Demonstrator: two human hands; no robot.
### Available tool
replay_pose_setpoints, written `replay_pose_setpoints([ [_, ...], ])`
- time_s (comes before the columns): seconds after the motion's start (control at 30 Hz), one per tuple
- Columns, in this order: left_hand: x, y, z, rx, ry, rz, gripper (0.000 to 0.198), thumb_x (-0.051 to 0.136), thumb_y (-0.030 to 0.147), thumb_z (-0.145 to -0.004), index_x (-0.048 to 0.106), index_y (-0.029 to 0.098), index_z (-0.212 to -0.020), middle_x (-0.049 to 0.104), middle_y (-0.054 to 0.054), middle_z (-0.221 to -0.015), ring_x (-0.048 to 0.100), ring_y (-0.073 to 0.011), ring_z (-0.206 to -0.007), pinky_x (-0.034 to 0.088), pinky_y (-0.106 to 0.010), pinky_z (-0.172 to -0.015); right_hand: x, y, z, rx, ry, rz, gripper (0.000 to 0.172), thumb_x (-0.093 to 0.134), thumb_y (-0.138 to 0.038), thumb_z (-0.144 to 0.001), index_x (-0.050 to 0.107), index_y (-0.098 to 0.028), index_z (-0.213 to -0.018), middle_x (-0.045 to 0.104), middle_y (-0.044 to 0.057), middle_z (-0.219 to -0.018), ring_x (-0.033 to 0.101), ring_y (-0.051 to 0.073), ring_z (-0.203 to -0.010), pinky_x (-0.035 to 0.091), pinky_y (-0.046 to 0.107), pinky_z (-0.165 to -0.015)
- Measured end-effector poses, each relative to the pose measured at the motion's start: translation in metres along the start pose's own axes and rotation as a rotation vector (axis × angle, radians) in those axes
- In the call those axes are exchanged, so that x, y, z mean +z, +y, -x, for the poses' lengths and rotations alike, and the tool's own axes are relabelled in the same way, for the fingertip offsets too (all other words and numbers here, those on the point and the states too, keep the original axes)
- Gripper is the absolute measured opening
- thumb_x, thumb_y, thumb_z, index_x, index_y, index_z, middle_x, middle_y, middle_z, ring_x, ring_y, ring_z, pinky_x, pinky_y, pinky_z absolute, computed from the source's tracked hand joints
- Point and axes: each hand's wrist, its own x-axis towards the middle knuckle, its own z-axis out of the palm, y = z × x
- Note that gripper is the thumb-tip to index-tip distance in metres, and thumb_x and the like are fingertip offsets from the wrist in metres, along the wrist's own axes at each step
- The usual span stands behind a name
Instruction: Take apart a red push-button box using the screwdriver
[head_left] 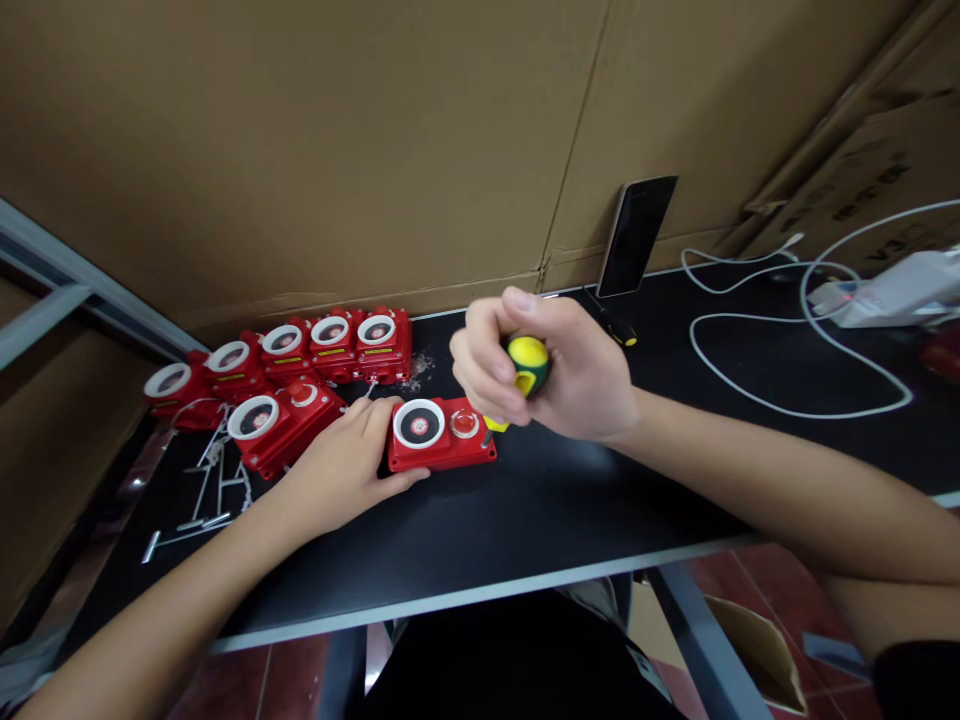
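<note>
Screwdriver (529, 352) with a yellow-and-green handle is held in the right hand (577, 375), its shank running down to the front right corner of the red sounder-beacon (442, 447). That unit lies flat on the black desk (570, 520), its white-rimmed horn (418, 424) at the left end and its red lens (464, 423) toward the right. Whether the tip sits in a screw is too small to tell.

The right hand is raised above and to the right of the sounder-beacon, curled nearly into a fist around the handle, the fingers wrapped round the far side and the thumb bent over the top. Its forearm slants down to the right, away from the unit. The left hand (352, 455) has its palm down at the sounder-beacon's left end, partly open, with the thumb stretched along the front edge and the fingers bent toward the back; it steadies the unit by touch. Its forearm slopes away to the front left.

Left of the sounder-beacon, a second red unit (319, 412) lies askew, just beyond the left wrist. Behind it to the left stands a row of red alarm units (292, 372); to the back right, a phone (637, 237) leans upright against cardboard (375, 150).
</note>
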Motion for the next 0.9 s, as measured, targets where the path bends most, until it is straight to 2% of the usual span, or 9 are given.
replay_pose_setpoints([
  [0.1,0.002,-0.001,0.000,0.004,0.013,-0.006,0.072,0.080,0.064,-0.100,0.059,0.016,-0.149,0.076,-0.020,-0.139,0.075,-0.0435,-0.127,0.065,-0.057,-0.112,0.010,0.003,0.001,-0.073,0.253,0.055,0.059,0.081,-0.066,-0.108,0.058,-0.020,-0.079,0.060,-0.004,-0.068,0.050,0.008,-0.046,0.042,0.022,-0.047],
  [0.17,0.003,-0.001,0.000,0.005,0.019,-0.005,0.072,0.081,0.063,-0.100,0.059,0.016,-0.150,0.076,-0.020,-0.138,0.075,-0.0435,-0.127,0.065,-0.056,-0.111,0.013,0.003,0.002,-0.070,0.284,0.059,0.061,0.082,-0.063,-0.108,0.054,-0.021,-0.075,0.056,-0.005,-0.066,0.046,0.007,-0.044,0.038,0.021,-0.045],
  [0.3,0.002,-0.001,-0.001,0.009,0.013,0.000,0.069,0.082,0.061,-0.099,0.060,0.017,-0.148,0.076,-0.020,-0.138,0.075,-0.0439,-0.127,0.066,-0.057,-0.110,0.005,-0.001,0.001,-0.026,0.077,-0.010,0.071,0.068,-0.063,-0.117,0.044,-0.022,-0.065,0.044,-0.006,-0.056,0.036,0.007,-0.040,0.034,0.021,-0.041],
  [0.37,0.001,-0.001,-0.001,0.014,0.007,0.001,0.067,0.081,0.061,-0.100,0.061,0.018,-0.147,0.077,-0.019,-0.138,0.075,-0.0441,-0.127,0.066,-0.058,-0.110,-0.002,-0.001,0.000,0.006,-0.048,-0.039,0.071,0.064,-0.063,-0.119,0.043,-0.022,-0.064,0.045,-0.005,-0.056,0.037,0.007,-0.040,0.035,0.021,-0.040],
  [0.43,0.001,-0.001,0.000,0.016,0.005,-0.007,0.068,0.081,0.063,-0.101,0.061,0.018,-0.148,0.077,-0.020,-0.139,0.075,-0.0448,-0.129,0.066,-0.059,-0.111,-0.006,-0.001,-0.002,0.014,-0.073,-0.031,0.068,0.065,-0.063,-0.119,0.048,-0.021,-0.068,0.050,-0.005,-0.061,0.041,0.007,-0.041,0.037,0.022,-0.042],
  [0.6,0.005,-0.006,0.001,0.043,0.037,-0.043,0.077,0.080,0.065,-0.102,0.056,0.014,-0.155,0.076,-0.023,-0.144,0.075,-0.0459,-0.133,0.065,-0.059,-0.115,0.002,0.002,-0.002,-0.026,0.179,0.032,0.061,0.079,-0.069,-0.109,0.053,-0.021,-0.082,0.051,-0.006,-0.080,0.046,0.004,-0.045,0.040,0.023,-0.047],
  [0.7,0.005,-0.006,0.001,0.057,0.045,-0.043,0.077,0.080,0.066,-0.103,0.056,0.013,-0.155,0.076,-0.023,-0.144,0.075,-0.0454,-0.131,0.065,-0.059,-0.114,0.009,0.002,-0.002,-0.055,0.253,0.062,0.064,0.083,-0.071,-0.105,0.049,-0.022,-0.080,0.044,-0.008,-0.075,0.041,0.004,-0.043,0.039,0.023,-0.046],
  [0.83,0.004,-0.004,0.001,0.044,0.040,-0.041,0.074,0.082,0.063,-0.102,0.058,0.015,-0.152,0.077,-0.022,-0.142,0.075,-0.0453,-0.131,0.065,-0.059,-0.114,0.011,0.006,-0.002,-0.125,0.343,0.031,0.063,0.090,-0.064,-0.102,0.052,-0.022,-0.075,0.050,-0.008,-0.069,0.044,0.005,-0.037,0.033,0.023,-0.038],
  [0.9,0.004,-0.004,0.001,0.036,0.036,-0.040,0.073,0.082,0.063,-0.101,0.058,0.016,-0.152,0.077,-0.022,-0.142,0.075,-0.0454,-0.131,0.065,-0.059,-0.114,0.010,0.008,-0.002,-0.097,0.353,-0.006,0.065,0.088,-0.069,-0.102,0.053,-0.022,-0.074,0.053,-0.007,-0.066,0.045,0.008,-0.034,0.032,0.024,-0.034],
])
